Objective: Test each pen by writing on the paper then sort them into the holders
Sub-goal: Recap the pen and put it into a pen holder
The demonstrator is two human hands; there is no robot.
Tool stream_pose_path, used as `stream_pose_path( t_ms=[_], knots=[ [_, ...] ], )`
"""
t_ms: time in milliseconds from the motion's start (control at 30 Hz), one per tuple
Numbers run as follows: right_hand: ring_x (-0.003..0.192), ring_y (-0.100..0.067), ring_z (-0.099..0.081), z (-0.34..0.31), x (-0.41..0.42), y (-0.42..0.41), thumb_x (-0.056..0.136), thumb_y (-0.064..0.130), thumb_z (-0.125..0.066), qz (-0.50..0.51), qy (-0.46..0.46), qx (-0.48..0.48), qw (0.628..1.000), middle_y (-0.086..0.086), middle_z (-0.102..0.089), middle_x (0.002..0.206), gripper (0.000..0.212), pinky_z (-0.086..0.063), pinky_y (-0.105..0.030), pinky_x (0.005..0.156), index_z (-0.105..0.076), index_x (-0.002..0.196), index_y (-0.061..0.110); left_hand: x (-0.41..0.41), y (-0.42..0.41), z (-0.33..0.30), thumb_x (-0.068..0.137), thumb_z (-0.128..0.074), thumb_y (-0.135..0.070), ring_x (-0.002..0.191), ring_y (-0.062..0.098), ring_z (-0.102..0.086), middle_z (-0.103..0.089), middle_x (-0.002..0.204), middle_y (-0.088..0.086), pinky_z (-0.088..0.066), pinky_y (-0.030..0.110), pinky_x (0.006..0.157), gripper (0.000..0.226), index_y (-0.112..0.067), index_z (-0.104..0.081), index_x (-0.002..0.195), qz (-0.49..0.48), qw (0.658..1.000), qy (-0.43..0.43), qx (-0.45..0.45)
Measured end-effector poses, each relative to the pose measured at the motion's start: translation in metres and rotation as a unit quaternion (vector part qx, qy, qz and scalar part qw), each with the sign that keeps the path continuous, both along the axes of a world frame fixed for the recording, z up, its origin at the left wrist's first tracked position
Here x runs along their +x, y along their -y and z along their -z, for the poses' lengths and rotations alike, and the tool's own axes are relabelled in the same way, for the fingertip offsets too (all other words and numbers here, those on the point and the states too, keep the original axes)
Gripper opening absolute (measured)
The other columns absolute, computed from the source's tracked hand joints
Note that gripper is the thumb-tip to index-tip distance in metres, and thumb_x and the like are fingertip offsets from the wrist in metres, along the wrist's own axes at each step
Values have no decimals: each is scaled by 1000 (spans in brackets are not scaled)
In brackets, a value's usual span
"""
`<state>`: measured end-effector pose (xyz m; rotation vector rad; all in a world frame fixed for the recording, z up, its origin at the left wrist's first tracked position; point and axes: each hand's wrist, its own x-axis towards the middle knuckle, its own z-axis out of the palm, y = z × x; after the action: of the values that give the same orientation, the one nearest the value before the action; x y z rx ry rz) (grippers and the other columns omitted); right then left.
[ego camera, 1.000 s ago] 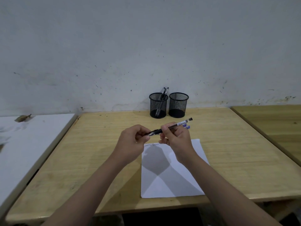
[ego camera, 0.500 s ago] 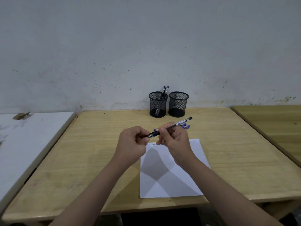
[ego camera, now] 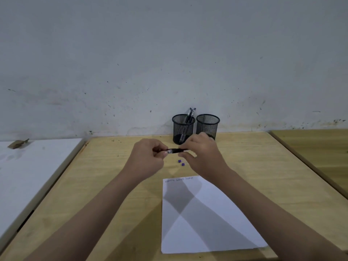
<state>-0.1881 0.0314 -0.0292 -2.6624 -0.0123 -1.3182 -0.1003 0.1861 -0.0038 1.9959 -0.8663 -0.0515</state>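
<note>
nearest the camera, a white sheet of paper [ego camera: 207,219] lies flat on the wooden table [ego camera: 113,185], its near edge close to the table's front edge. a short line of handwriting runs along the sheet's far edge, and the shadows of both forearms cross on it.

beyond the paper, both hands are raised over the table and meet on one black pen [ego camera: 174,151], which lies roughly level between them. the left hand [ego camera: 148,159] is curled, with thumb and fingertips pinched on the pen's left end. the right hand [ego camera: 202,155] is also curled, its fingers closed around the pen's right part, which it hides. whether the pen is capped i cannot tell.

just under the hands, two small purple pen ends [ego camera: 181,162] show on the table between the wrists; the rest of those pens is hidden by the right hand.

farther back, two black mesh holders stand side by side, just apart, near the wall. the left holder [ego camera: 183,129] has two dark pens [ego camera: 190,114] leaning in it. the right holder [ego camera: 207,126] shows no pens above its rim, and the right hand covers its base.

to the left sits a white table [ego camera: 28,176].
</note>
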Motion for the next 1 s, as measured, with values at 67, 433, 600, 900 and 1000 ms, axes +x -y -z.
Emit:
stream_pose_path(
  t_ms=[67,433,600,900,1000],
  knots=[
    [65,-27,-61,-7,8,7,67,20,-71,1,-10,-73,997,0,-66,68,11,-47,-36,60,-73,75,13,8,6,-6,81,-64,-5,44,-1,-49,-58,57,-6,-34,5,44,9,-11,-70,81,26,1000,5,12],
    [65,-3,-59,-83,49,85,83,0,-60,-31,101,168,980,1,-57,73,58,-52,-18,67,-38,135,11,68,76,11,82,-65,-28,97,11,-58,-59,115,3,-43,22,80,47,-12,-52,123,-11,998,26,-64],
    [59,1,-59,-87,89,110,81,1,-65,-9,123,265,956,3,-57,70,56,-46,-8,60,-40,129,14,92,116,29,83,-61,-41,122,23,-47,-47,133,9,-43,43,101,65,-9,-38,135,-23,999,39,-22],
    [66,-20,-63,-24,119,130,80,10,-65,83,-35,263,961,7,-58,62,39,-56,-45,69,-51,116,13,111,151,43,83,-60,-42,100,18,-54,-59,107,9,-33,15,78,44,-5,-61,109,-60,992,107,-37],
    [83,-24,-63,-17,119,132,81,17,-63,122,-56,237,962,-1,-65,81,38,-53,-48,77,-55,118,14,111,150,42,82,-62,-40,99,22,-54,-60,104,13,-35,22,77,44,0,-63,100,-62,991,115,-36]
  ],
)
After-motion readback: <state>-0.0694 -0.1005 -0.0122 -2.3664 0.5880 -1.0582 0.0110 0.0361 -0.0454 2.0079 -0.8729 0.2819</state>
